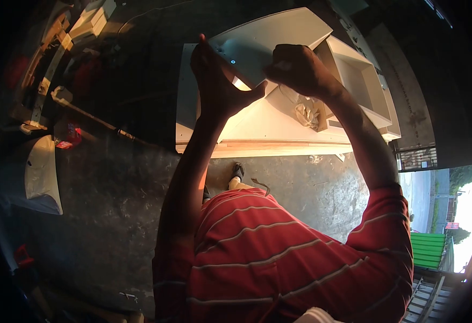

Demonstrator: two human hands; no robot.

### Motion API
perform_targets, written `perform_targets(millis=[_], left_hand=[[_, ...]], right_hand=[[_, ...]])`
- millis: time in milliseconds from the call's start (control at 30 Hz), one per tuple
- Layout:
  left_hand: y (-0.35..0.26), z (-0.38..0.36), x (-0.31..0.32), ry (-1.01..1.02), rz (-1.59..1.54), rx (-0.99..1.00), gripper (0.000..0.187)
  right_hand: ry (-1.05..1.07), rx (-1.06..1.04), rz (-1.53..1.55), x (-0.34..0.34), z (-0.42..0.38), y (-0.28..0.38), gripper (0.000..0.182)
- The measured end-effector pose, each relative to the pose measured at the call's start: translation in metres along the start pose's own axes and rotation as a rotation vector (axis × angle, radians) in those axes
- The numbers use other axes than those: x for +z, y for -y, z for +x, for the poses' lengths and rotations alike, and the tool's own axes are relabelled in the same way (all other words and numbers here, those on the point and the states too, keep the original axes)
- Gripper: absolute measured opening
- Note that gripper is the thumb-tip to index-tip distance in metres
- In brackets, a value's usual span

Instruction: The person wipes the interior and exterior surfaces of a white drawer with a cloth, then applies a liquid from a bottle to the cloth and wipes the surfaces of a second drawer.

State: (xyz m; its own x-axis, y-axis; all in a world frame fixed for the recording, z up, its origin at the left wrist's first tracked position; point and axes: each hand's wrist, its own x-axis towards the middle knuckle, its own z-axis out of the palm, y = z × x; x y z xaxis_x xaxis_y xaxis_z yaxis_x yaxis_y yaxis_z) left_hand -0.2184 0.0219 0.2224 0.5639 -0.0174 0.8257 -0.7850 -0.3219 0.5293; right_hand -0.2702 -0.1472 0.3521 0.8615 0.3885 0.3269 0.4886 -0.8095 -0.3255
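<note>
My left hand (217, 83) is raised over the left part of a pale board structure (284, 126), thumb stretched toward the right and spread from the fingers; nothing shows in it. To its right, my right hand (297, 67) is curled closed in front of a large pale panel (284, 27). Whatever its fingers may hold is hidden. The left thumb tip is close to the right fingers, and I cannot tell if they touch. A small blue-lit spot (233, 62) shows on the panel between the hands. Below the right hand lies a crumpled beige bundle (306, 115).
An open box-like compartment (357, 81) stands at the right of the boards. Dark concrete floor (107, 215) lies around my feet. At the left are a long-handled tool (93, 117), a red object (69, 135) and a pale curved panel (42, 175). A green corrugated panel (428, 250) is outside, right.
</note>
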Motion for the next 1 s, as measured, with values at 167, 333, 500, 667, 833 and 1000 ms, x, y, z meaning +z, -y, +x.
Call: perform_targets(millis=[167, 333, 500, 667, 833, 1000], left_hand=[[0.001, 0.0, 0.001, 0.039, 0.014, -0.011, 0.139], [-0.001, 0.0, 0.0, 0.037, 0.047, 0.022, 0.139], [0.004, 0.0, 0.002, 0.017, 0.09, 0.068, 0.139], [0.001, 0.001, 0.0, 0.032, -0.072, -0.026, 0.14], [0.002, -0.001, 0.0, 0.05, -0.015, -0.003, 0.14], [-0.004, 0.003, -0.003, 0.062, -0.005, -0.076, 0.14]], right_hand=[[0.002, 0.081, -0.02, 0.002, -0.001, -0.017, 0.018], [-0.002, 0.15, 0.03, 0.006, 0.012, -0.019, 0.016], [0.03, 0.027, 0.014, 0.011, 0.016, -0.005, 0.018], [0.13, 0.3, -0.04, -0.003, 0.027, -0.005, 0.017], [-0.001, -0.021, 0.004, 0.014, 0.019, -0.024, 0.022], [-0.13, 0.064, -0.114, 0.023, 0.012, -0.027, 0.029]])
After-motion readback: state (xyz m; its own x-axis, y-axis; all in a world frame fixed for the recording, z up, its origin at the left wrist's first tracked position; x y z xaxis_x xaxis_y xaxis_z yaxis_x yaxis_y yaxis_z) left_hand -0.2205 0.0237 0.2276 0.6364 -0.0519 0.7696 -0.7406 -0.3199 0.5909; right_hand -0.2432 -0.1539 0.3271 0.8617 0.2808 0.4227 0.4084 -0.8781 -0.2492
